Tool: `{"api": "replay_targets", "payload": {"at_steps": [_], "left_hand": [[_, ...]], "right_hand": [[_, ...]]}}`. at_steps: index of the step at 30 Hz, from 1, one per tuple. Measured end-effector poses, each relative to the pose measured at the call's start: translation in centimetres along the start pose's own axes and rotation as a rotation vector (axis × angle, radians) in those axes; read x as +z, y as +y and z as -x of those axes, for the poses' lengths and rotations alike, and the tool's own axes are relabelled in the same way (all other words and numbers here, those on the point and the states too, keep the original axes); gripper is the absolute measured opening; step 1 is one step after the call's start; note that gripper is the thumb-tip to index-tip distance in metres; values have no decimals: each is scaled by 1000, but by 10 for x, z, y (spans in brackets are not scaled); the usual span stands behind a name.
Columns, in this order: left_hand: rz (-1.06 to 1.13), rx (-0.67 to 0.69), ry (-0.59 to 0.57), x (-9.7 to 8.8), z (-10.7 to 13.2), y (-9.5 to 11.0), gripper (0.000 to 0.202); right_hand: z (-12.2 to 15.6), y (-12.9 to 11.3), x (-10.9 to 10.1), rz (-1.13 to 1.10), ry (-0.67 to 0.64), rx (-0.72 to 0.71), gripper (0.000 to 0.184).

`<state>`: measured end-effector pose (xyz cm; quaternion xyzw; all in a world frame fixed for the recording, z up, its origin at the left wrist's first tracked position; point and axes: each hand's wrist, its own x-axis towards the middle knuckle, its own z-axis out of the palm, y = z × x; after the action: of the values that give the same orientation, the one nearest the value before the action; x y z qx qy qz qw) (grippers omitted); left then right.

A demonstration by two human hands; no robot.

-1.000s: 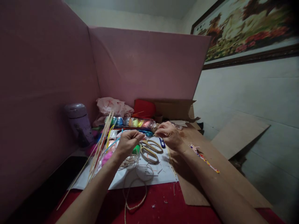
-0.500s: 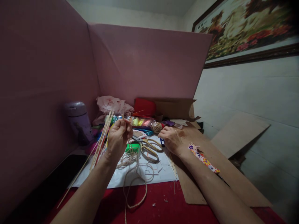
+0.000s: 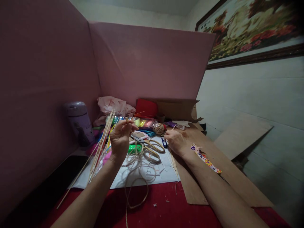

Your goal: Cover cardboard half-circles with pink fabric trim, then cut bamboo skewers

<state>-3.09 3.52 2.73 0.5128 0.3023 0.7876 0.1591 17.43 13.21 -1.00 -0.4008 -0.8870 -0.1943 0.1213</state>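
My left hand [image 3: 121,136] is raised over the middle of the table, thumb and fingers pinched together. A small brown end shows at its fingertips, and jute twine [image 3: 136,207] hangs below it, looping loosely down over the table's front. My right hand [image 3: 175,142] is low at the cardboard's left edge, fingers closed. A short, thin light stick [image 3: 174,127] pokes out above its fingers. Beside that hand lies a blue box cutter [image 3: 164,142]. Between the hands are gold-handled scissors [image 3: 152,150] and a green packet [image 3: 134,148].
Long bamboo sticks [image 3: 101,145] lean at the left, near a purple bottle [image 3: 79,125]. A twine ball [image 3: 158,128] and a tray of coloured clay [image 3: 147,122] stand at the back. Cardboard [image 3: 228,177] covers the right; white paper [image 3: 118,182] lies on red cloth [image 3: 171,212].
My left hand has turned and its fingers have shifted at the brown end. My right hand has moved slightly, and the thin stick now shows above its fingers. The view has shifted slightly.
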Motion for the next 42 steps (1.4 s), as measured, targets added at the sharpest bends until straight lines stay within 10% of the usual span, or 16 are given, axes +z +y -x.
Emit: {"api": "replay_targets", "payload": {"at_steps": [8,17,27,31,36,42], "left_hand": [[-563,414,63,-3,10,3,12],[-469,323,284,-6,0,8,10],[-341,364,451,-14,-18,22,6],[-187,302,401,-12,-18,18,4],[-3,-8,164,-6,-9,3,10],[45,-221,-53,8,12,-9,15]], "right_hand": [[-2,1,9,11,-25,127,21],[3,-10,-1,-47,59,158,32],[7,-44,-12,-492,244,-159,17],[7,-59,-15,-661,259,-317,16],[7,-68,-23,-914,380,-57,20],[8,-77,-28,-1063,338,-76,8]]}}
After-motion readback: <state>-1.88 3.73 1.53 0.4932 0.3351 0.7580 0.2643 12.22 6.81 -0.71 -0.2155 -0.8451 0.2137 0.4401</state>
